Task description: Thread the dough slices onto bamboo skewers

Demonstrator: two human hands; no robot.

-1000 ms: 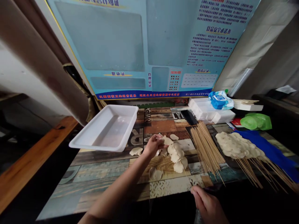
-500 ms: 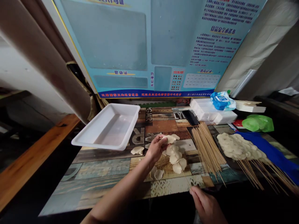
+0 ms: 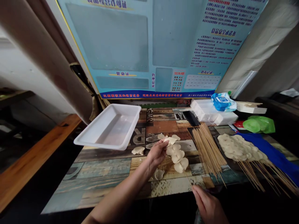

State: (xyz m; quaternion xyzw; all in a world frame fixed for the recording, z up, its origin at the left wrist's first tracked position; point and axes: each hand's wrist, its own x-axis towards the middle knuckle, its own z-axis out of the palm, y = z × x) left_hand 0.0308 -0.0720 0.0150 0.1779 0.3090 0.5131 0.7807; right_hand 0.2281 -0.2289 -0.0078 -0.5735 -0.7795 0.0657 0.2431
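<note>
My right hand [image 3: 207, 202], closed near the table's front edge, grips the lower end of a thin bamboo skewer [image 3: 187, 178]. Several pale, thin round slices [image 3: 178, 156] are threaded along that skewer, which slants up and left. At its far end my left hand [image 3: 157, 153] pinches another pale slice [image 3: 170, 141] between thumb and fingers. Whether the skewer's tip has pierced this slice cannot be made out. Loose slices lie about the left hand: a slice [image 3: 138, 150] to its left, one [image 3: 159, 174] below it, and another [image 3: 161, 136] just beyond the fingers.
A white plastic tub [image 3: 123, 145] stands at the back left. Bare bamboo skewers [image 3: 206, 149] lie right of my hands. Farther right, loaded skewers [image 3: 240, 147] are piled on a dark tray beside blue cloth [image 3: 280, 155]. Behind are a phone [image 3: 191, 118] and white packs [image 3: 203, 112].
My left hand has shifted slightly toward me with its slice, close to the skewer's far end. A loose slice beyond the fingers shows more now. My right hand keeps its grip.
</note>
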